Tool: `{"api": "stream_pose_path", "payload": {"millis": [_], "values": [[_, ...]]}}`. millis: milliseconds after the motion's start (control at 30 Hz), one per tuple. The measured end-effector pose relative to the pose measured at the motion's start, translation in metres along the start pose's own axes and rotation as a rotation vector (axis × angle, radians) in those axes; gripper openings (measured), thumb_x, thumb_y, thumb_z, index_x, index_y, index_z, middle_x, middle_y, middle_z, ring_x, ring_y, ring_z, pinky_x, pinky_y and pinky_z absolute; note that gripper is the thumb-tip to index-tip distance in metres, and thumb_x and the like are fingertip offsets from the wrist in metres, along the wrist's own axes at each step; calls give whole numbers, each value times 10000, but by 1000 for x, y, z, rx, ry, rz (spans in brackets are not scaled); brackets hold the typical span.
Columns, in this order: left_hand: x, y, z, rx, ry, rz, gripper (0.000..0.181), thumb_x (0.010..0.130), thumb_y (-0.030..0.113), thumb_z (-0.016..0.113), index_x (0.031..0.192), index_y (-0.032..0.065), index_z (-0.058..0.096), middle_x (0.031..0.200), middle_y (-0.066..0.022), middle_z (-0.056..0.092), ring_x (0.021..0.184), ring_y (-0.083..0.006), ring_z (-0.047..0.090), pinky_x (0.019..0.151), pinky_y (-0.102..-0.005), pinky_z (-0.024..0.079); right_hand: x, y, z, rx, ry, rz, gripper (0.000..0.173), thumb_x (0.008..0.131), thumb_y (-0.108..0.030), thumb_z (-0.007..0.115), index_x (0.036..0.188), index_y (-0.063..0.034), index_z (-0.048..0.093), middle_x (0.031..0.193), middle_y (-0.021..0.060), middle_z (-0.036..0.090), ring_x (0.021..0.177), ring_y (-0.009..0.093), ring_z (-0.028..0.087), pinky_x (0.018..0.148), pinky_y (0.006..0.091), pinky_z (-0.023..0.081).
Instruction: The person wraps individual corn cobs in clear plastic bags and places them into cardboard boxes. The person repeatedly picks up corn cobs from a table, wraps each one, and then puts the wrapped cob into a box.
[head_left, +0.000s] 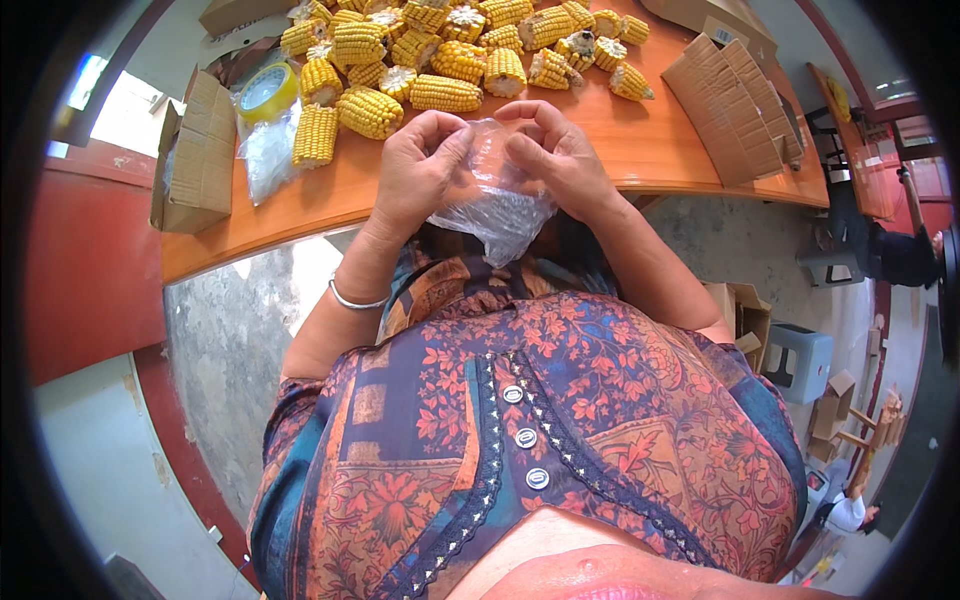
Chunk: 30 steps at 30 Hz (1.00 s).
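A thin clear plastic bag (495, 217) hangs between my hands at the near edge of the wooden table (630, 142). My left hand (424, 165) pinches its upper left edge between thumb and forefinger. On the other side, my right hand (566, 161) holds the bag's upper right part with bent fingers; its exact fingertip contact is hard to make out. The lower end of the bag is crumpled and droops over my lap. Just beyond my hands lies a pile of yellow corn cob pieces (446, 94), some showing pale cut ends.
Left of the corn are a roll of yellow tape (266, 91), a heap of clear plastic bags (268, 154) and an open cardboard box (196, 157). Folded cardboard (724, 112) stands at the right. Behind on the floor are a blue-grey plastic stool (799, 361) and cartons (742, 311). Other people sit farther right.
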<state>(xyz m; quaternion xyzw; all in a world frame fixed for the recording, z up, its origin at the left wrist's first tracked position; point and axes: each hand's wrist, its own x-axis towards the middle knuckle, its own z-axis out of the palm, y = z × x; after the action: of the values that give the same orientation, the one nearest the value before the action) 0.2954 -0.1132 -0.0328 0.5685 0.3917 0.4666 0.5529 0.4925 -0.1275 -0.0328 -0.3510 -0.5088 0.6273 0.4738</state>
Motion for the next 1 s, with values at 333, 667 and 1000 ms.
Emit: {"api": "stream_pose_path", "payload": {"millis": [333, 667, 1000], "values": [[5, -17, -9, 139, 302, 220, 96, 984, 126, 603, 997, 30, 605, 809, 53, 583, 671, -2, 482, 568, -171, 395, -10, -8, -19, -76, -32, 117, 322, 916, -82, 672, 1212, -31, 556, 907, 30, 655, 701, 44, 568, 590, 186, 469], [8, -18, -24, -303, 333, 105, 101, 988, 133, 593, 970, 36, 574, 718, 46, 550, 570, -13, 466, 475, -180, 365, -19, -6, -29, 395, 20, 79, 524, 944, -206, 659, 1364, -38, 393, 913, 72, 599, 712, 123, 630, 571, 238, 537], [7, -17, -8, -331, 307, 56, 125, 1027, 197, 517, 996, 78, 535, 633, 31, 505, 452, -47, 446, 364, -201, 334, -15, 9, -26, 362, 140, 31, 104, 967, -79, 598, 1047, -22, 634, 917, 22, 660, 825, 94, 626, 747, 247, 525]]}}
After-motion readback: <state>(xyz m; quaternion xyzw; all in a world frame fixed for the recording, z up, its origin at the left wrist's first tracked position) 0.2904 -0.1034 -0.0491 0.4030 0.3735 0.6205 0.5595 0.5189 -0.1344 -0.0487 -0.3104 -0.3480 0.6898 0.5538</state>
